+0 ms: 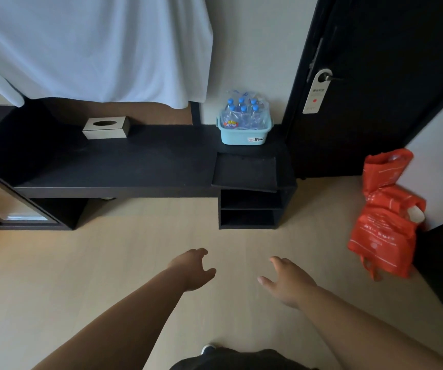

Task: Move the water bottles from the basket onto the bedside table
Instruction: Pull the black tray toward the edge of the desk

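the water bottles [243, 113] stand in the blue basket [244, 134] on the black counter [121, 161], beside the door [375, 76]. left hand [195, 269] and right hand [288, 280] hover over the floor [135, 249], fingers loosely spread, holding nothing.

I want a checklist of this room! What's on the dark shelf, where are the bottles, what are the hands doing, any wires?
Surface: long dark bench, mostly bare.
Job's things: blue-capped water bottles, all standing in the light blue basket at the bench's right end, by the wall.
Clutter: tissue box on the bench; orange plastic bag on the floor by the wall.
Grippers: left hand and right hand open, empty, held out above the floor, short of the basket.
Cables: nothing seen.
Surroundings: white curtain, dark door with door hanger.
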